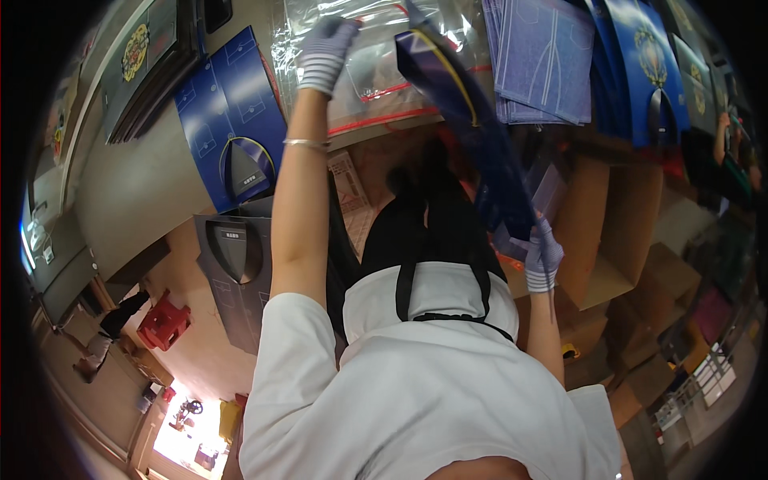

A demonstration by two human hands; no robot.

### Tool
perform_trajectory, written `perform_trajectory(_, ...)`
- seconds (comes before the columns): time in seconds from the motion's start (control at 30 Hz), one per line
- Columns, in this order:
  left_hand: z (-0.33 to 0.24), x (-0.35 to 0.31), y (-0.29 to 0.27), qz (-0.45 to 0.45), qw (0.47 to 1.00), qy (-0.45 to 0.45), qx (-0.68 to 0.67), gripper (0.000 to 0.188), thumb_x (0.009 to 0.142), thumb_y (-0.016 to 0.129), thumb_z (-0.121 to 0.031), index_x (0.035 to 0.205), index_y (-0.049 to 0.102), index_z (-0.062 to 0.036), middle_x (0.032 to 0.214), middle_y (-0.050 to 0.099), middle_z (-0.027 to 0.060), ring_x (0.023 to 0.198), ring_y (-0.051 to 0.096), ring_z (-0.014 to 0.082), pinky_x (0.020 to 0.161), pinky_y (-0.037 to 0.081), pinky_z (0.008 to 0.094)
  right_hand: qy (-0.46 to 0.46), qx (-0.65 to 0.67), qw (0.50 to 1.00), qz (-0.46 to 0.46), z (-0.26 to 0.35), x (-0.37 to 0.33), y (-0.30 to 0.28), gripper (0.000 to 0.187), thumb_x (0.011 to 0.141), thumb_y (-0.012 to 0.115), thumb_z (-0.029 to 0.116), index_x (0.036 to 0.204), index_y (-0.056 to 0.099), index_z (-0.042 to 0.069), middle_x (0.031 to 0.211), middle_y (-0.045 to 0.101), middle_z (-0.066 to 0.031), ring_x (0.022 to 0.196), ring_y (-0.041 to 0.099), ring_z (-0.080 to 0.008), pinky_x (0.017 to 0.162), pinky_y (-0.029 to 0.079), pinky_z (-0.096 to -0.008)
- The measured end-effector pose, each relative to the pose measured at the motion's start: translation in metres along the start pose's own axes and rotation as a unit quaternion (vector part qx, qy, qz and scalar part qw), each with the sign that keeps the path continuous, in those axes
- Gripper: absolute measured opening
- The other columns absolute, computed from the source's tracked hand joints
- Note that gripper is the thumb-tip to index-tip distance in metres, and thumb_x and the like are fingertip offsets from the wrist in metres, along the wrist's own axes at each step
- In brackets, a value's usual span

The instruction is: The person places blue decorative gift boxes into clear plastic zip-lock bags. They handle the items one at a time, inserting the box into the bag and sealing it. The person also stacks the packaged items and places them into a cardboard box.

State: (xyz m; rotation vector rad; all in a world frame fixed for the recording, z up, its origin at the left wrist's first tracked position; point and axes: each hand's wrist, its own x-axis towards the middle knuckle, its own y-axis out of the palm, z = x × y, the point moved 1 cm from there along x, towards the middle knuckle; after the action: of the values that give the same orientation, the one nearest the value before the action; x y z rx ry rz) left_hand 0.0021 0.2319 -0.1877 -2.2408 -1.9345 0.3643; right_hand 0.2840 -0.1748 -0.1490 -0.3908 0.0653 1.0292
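My left hand (328, 46), in a grey-and-white striped glove, is over a stack of clear plastic bags (384, 107) with red edge strips. Its fingers are bent together at the edge of one bag. Down to the right, my right hand (543, 258), gloved alike, grips the lower end of a dark blue paper gift bag (488, 132). That bag slants up toward the plastic, and a yellow cord handle (448, 60) shows along it. The right fingers are partly hidden behind the bag's end.
Left of the plastic lies a blue gift bag (224, 112); a dark grey one (236, 276) hangs below it. Purple-blue printed sheets (544, 60) and blue bags (648, 72) stand at upper right. An open cardboard box (612, 232) is beside my right hand. A red stool (164, 322) stands far left.
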Motion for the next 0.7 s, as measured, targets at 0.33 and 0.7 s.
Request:
perform_trajectory(0.33,-0.040,-0.084,0.016,0.097,0.962,0.065,0.249,0.019,0.078,0.066,-0.019,0.088,0.064,-0.0032,0.079,0.064,0.0121,0.073,0.061,0.0218,0.071,0.049,0.0310,-0.088,-0.123,0.975,-0.159,0.014,0.036,-0.055,0.029,0.082,0.064,0.012,0.106,0.058,-0.002,0.105,0.059,-0.0066,0.092,0.054,-0.0170,0.085,0.043,-0.0307)
perform_trajectory(0.7,0.071,-0.029,0.069,0.180,0.959,-0.204,0.083,0.031,0.071,0.067,-0.031,0.084,0.069,-0.0029,0.071,0.066,0.0103,0.062,0.061,0.0173,0.066,0.049,0.0294,-0.248,-0.307,0.902,-0.172,0.021,-0.004,-0.111,0.029,0.082,0.064,0.009,0.106,0.057,-0.006,0.107,0.060,-0.0116,0.091,0.057,-0.0203,0.086,0.044,-0.0323)
